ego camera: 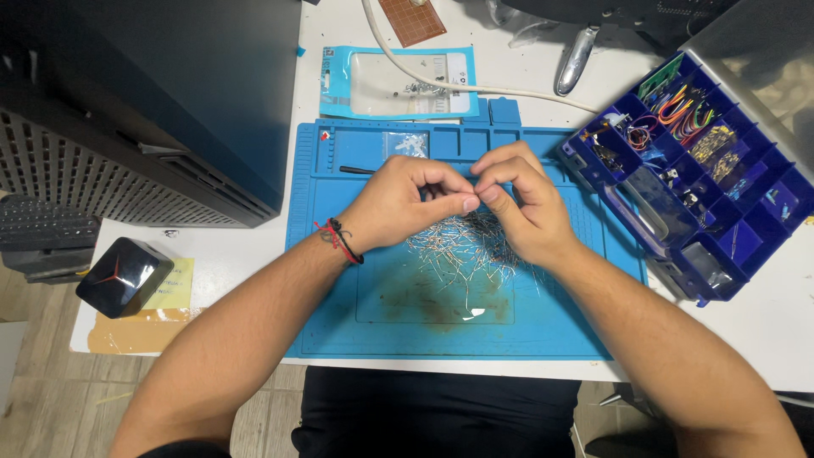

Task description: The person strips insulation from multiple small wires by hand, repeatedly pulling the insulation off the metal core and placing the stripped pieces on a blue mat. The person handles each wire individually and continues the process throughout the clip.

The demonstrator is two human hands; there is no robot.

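My left hand (403, 199) and my right hand (521, 203) meet over the middle of a blue work mat (339, 288). Their thumbs and forefingers pinch together at one spot, holding something thin and small that I can barely make out, likely a metal pin. Just below the fingertips lies a loose heap of several thin metal pins (466, 250) on the mat. A red and black cord bracelet circles my left wrist. A brown stain marks the mat near its front.
A blue compartment box (708, 170) with wires and small parts stands at the right. A clear bag with blue edges (398, 80) and a white cable (475, 85) lie behind the mat. A large dark case (170, 93) fills the left; a small black box (123, 276) sits beside it.
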